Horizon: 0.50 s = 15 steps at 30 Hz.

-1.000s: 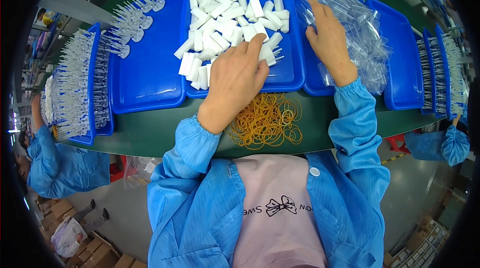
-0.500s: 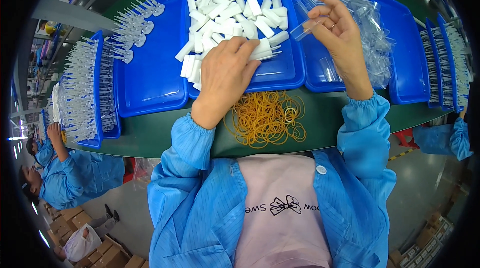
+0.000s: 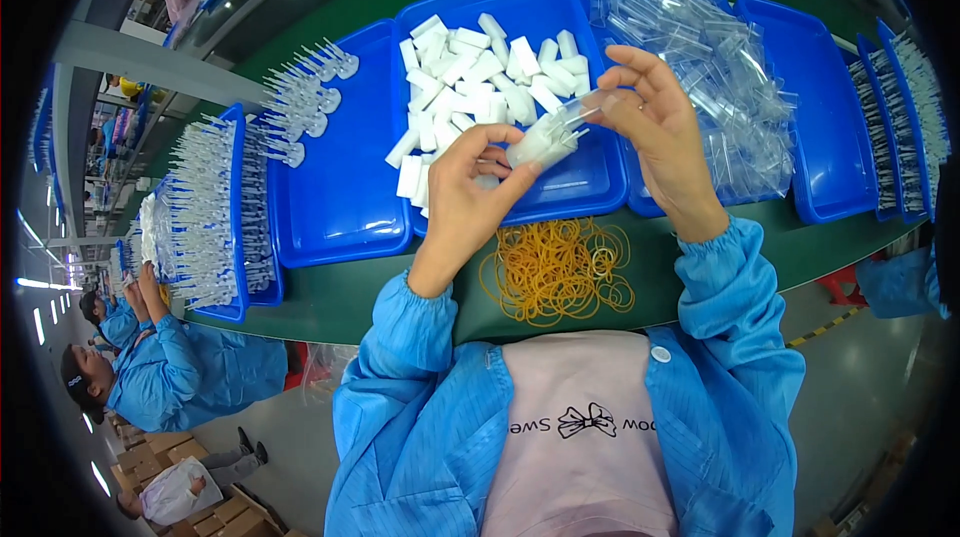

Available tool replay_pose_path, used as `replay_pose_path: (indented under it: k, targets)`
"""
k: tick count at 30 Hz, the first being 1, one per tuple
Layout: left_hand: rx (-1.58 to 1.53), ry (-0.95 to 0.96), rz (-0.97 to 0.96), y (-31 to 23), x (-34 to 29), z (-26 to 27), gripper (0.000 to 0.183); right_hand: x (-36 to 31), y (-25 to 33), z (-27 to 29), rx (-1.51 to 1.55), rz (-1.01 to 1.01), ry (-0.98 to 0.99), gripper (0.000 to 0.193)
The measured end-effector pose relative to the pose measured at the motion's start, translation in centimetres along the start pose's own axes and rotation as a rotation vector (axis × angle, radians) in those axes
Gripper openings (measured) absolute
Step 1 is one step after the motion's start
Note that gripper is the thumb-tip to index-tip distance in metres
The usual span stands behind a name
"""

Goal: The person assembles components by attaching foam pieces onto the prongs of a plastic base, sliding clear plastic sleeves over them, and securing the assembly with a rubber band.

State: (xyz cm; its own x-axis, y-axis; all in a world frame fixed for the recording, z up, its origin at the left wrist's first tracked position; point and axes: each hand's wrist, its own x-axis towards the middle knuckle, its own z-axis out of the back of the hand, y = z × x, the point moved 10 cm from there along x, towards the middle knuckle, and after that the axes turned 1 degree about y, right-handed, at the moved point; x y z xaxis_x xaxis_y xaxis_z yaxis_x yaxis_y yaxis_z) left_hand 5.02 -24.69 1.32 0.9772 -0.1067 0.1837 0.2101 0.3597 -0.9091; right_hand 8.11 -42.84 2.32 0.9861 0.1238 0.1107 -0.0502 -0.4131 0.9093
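Hands [image 3: 468, 199] angled inward, left around white pronged pieces [image 3: 545, 143], right [image 3: 662, 137] in pinch on clear plastic [image 3: 588, 107]

Bench [image 3: 345, 307] brightly, evenly lit; shadows soft. White strip lights [image 3: 39, 329] glare, far left. Highlights on clear plastic pile [image 3: 740, 132] and blue tray [image 3: 345, 222]. Straight edges bow; corners black. Clear piece [image 3: 580, 112] at right hand [image 3: 657, 127] indistinct, possibly motion blur.
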Motion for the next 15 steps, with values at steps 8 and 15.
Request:
replay_pose_path:
  k: [8,15]
  targets:
    - [-0.911,0.084,0.34,-1.5,-2.4,-1.2,0.038,-1.8,7.2,-1.6,-0.343,0.182,0.06,0.028]
    - [-0.766,0.061,0.114,-3.6,-3.2,-0.7,0.039,-4.2,1.9,-5.5,-0.365,-0.062,0.308,0.053]
